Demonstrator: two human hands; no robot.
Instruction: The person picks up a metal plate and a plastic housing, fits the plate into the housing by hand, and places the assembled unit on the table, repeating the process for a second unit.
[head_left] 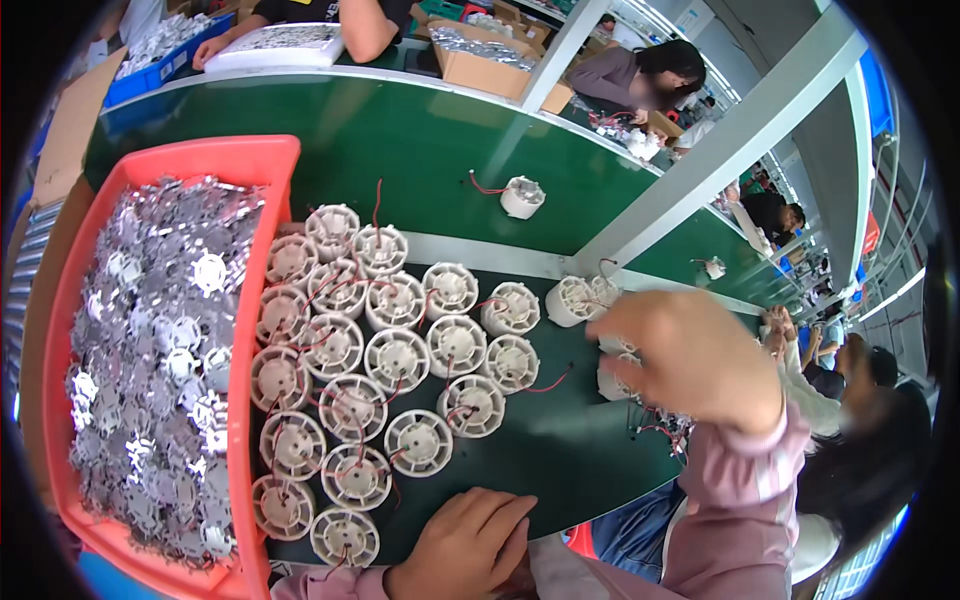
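The right hand [695, 355] is over a few white parts [572, 302] at the right of the green tabletop [560, 440], its thumb and fingers bent down around one or just above it; whether it grips anything, I cannot tell. The left hand [462, 543] rests at the near edge, fingers loosely curled, the palm hidden, so I cannot tell whether it holds anything.

The main group of white parts stands in the middle of the tabletop, close together, many with spoked faces up and thin red wires [552, 384] trailing. Left of them, just beside, is a red bin [242, 400] heaped with silvery metal pieces [160, 350].

Beyond a pale rail [480, 255], a single white part [522, 198] sits on a green surface [420, 130], its wire pointing left. Farther off, a person [612, 80] bends over small items near a slanting post [690, 165].
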